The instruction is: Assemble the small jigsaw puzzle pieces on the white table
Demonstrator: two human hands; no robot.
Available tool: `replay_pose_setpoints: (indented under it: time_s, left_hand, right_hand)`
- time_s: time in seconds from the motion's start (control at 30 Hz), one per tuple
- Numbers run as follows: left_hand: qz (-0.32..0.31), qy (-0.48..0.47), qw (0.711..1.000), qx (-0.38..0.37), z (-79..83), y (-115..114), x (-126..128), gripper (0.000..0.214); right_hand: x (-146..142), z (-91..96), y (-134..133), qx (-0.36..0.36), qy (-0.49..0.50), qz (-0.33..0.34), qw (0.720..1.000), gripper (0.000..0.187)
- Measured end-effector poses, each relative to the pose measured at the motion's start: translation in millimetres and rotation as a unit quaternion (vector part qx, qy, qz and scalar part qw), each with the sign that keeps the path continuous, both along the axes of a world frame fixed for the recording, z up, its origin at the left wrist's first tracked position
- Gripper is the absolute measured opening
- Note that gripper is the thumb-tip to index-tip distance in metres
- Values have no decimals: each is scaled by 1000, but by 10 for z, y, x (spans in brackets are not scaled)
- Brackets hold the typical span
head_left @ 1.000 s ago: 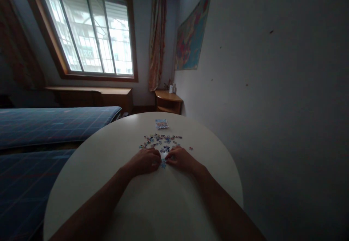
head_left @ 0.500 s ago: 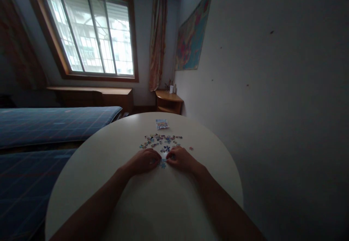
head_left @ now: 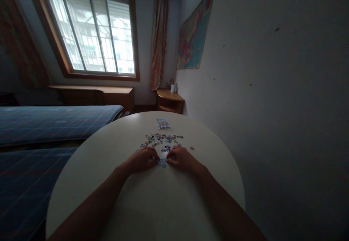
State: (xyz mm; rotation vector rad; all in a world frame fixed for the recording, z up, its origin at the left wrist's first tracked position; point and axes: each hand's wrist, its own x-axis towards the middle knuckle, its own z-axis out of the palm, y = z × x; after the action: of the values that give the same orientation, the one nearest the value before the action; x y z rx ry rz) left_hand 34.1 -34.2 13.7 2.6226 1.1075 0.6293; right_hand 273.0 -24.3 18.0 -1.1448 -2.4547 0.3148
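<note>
Light blue jigsaw puzzle pieces (head_left: 163, 163) lie together on the white round table (head_left: 131, 204), between my two hands. My left hand (head_left: 144, 158) has its fingers curled, the tips at the left edge of these pieces. From the other side my right hand (head_left: 178, 157) pinches at their right edge. Just beyond the hands is a small group of dark blue puzzle pieces (head_left: 165, 148). Several mixed loose puzzle pieces (head_left: 159, 137) are scattered farther back. One pinkish puzzle piece (head_left: 192, 148) lies apart on the right.
A small printed picture packet (head_left: 163, 123) lies toward the table's far edge. A bed with a blue plaid mattress (head_left: 54, 123) stands on the left. The white wall (head_left: 272, 124) runs along the right. A corner shelf (head_left: 170, 95) stands behind the table.
My left hand has shifted slightly left, and more of the light blue pieces shows between the hands. My right hand stays nearly in place. The view has tilted a little.
</note>
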Motion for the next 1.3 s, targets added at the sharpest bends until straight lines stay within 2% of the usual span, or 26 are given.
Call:
replay_pose_setpoints:
  time_s: [0.13,0.37,0.83,1.1,1.3]
  left_hand:
    - [2,8,1000,-3,-7,13,2,17]
    - [9,23,1000,-6,-9,19,20,17]
    - [3,18,1000,1,0,0,32,19]
    - [-3,16,1000,-7,27,-16,25,20]
    - [-5,15,1000,-8,14,-9,26,19]
  right_hand:
    - [-24,-37,-2,5,4,-2,1000,21]
    - [-98,-61,-15,0,-2,-16,1000,12]
    - [-128,-59,-28,-10,3,-29,1000,12]
    - [119,0,64,-8,0,-4,1000,17]
    - [181,1,81,-12,-15,-6,1000,11]
